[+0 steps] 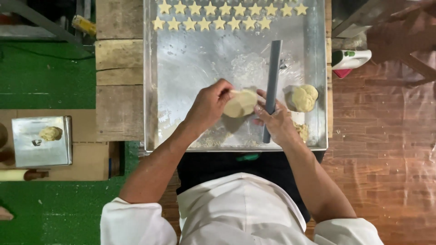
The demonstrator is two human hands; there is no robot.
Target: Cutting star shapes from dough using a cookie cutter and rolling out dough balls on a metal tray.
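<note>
From my seat I see both hands over a metal tray [172, 68], with a flat disc [240, 103] of pale dough held between them, lifted a little off the tray; its shadow falls on the metal just below it. My left hand [210, 106] has its fingers curled together onto the disc's left edge, thumb side up. My right hand [276, 120] takes the disc's right edge with its fingertips [260, 109] pressed on the dough, palm turned in. So both hands are closed on the same piece, one at each side.

A grey rod [273, 81] lies on the tray, running from behind my right hand up toward the far rows; my right hand covers its lower part, and I cannot tell whether they touch. Just right of the rod sits a lump [303, 97] of the same dough, apart from the disc. Crumbs [301, 131] lie near the tray's near right corner, and a floury smear [247, 68] marks the middle.

Along the far edge, two rows of star cutouts [211, 22] lie flat. The tray rests on wooden planks [119, 81]. Well off to the left, a small metal box [41, 140] carries another bit of dough [50, 133] on top.
</note>
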